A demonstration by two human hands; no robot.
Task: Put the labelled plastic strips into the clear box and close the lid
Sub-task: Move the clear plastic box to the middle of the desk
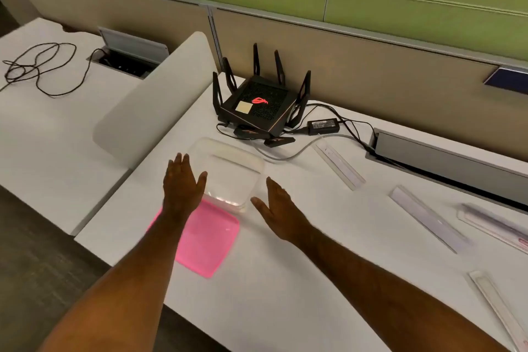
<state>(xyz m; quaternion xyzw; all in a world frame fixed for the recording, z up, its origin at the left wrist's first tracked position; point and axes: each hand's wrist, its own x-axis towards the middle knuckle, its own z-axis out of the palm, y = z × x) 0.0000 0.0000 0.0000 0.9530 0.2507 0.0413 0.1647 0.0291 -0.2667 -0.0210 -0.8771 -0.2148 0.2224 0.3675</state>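
A clear box [233, 168] stands open on the white desk, nothing visible inside it. Its pink lid [208, 240] lies flat just in front of it, partly under my left forearm. My left hand [183, 184] hovers at the box's left side, fingers spread, holding nothing. My right hand [278, 206] is at the box's right front corner, palm turned inward, also holding nothing. Several labelled plastic strips lie on the desk to the right: one [338, 164] behind, one [427, 216] in the middle, one [494, 224] at the far right, one [498, 310] near the front edge.
A black router [258, 106] with upright antennas sits behind the box, its power brick [323, 126] and cables trailing right to a cable tray [445, 157]. A white divider panel [154, 100] stands on the left. The desk's front edge [137, 271] runs diagonally.
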